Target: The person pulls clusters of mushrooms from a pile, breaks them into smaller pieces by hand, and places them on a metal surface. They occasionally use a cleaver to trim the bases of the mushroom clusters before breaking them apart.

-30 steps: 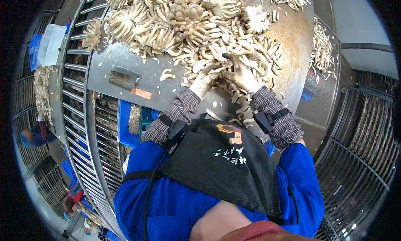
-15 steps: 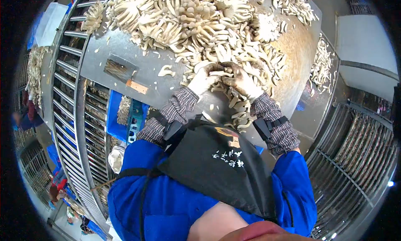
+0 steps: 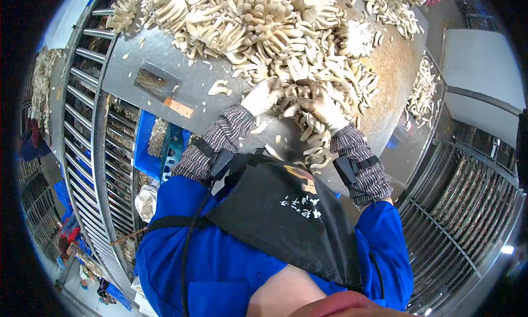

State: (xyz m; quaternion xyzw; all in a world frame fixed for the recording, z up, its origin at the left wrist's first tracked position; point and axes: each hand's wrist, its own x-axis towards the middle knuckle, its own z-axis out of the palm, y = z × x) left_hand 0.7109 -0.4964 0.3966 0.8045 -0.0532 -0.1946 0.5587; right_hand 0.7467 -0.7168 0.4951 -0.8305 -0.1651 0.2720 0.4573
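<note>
A large heap of pale mushrooms point(image 3: 247, 25), some in clusters and many loose, covers the back of the metal table point(image 3: 124, 69). At its near edge is my left hand point(image 3: 265, 97) in a white glove with dark-stained fingertips; its fingers are bent together, and whatever they hold is too small to make out. Just right of it, my right hand point(image 3: 319, 103), gloved and stained dark on the fingers, curls around a pale mushroom piece point(image 3: 292, 109). Loose pieces lie under and between both hands. A single mushroom point(image 3: 220, 88) rests apart on the left.
A broad blade with a wooden handle point(image 3: 179, 107) lies on the table at left. Beyond the edge are metal racks point(image 3: 91, 56) and a blue crate point(image 3: 146, 144). More mushrooms point(image 3: 422, 91) lie at far right. Other people point(image 3: 69, 232) are at lower left.
My left hand has moved slightly left and down, away from my right hand, so a gap shows between them. The view has shifted a little.
</note>
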